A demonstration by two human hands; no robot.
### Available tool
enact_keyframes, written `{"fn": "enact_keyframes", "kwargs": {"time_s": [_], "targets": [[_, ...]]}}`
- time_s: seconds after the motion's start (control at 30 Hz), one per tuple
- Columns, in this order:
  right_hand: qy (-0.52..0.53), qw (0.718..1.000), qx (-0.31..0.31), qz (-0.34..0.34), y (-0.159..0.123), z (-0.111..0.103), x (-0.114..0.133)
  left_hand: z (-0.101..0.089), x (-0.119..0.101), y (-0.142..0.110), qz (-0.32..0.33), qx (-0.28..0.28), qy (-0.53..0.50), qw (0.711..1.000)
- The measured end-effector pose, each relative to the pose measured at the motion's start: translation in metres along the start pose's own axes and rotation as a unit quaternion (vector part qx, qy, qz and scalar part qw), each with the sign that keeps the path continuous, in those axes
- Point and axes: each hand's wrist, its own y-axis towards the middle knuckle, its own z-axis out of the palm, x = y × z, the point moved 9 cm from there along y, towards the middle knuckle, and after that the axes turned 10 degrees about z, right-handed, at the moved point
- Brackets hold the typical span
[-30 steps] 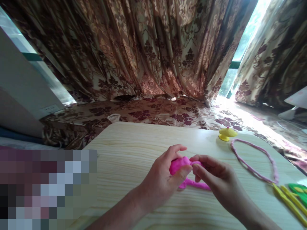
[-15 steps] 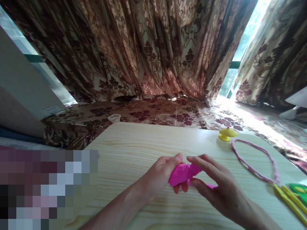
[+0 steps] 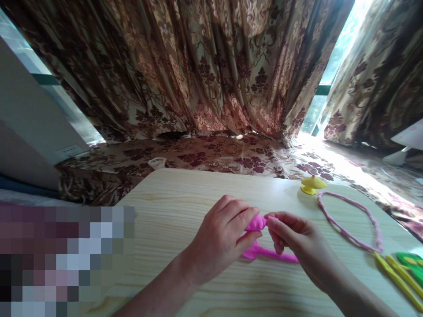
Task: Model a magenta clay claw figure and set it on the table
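A lump of bright pink modelling clay is held up over the table between my two hands. My left hand is closed round its left part, back of the hand upward. The fingertips of my right hand pinch the lump's narrow right end. Below them, a second pink clay piece lies on the tabletop, wide at its left and drawn out into a long roll to the right. My left hand hides some of that piece.
To the right on the wooden table lie a pale pink clay loop, yellow plastic tools and a green item. A yellow mushroom-shaped piece stands near the far edge. A clear cup sits beyond the table.
My left hand has turned over and risen, its back now upward round the clay. My right hand has gone from spread fingers to a pinch on the lump's end, uncovering the roll below.
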Motion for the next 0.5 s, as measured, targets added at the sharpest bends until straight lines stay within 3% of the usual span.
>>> {"fn": "enact_keyframes", "kwargs": {"time_s": [0.13,0.27,0.5], "targets": [[0.009,1.0,-0.005,0.011,0.001,0.0,-0.003,-0.007,0.01,0.0,-0.015,-0.027,0.117,0.993],[-0.002,1.0,0.005,0.009,0.0,0.002,-0.004,-0.009,0.026,-0.003,-0.063,-0.023,0.168,0.983],[0.022,0.999,0.005,-0.031,-0.003,-0.007,0.004,-0.043,0.085,-0.028,-0.195,-0.052,0.258,0.945]]}}
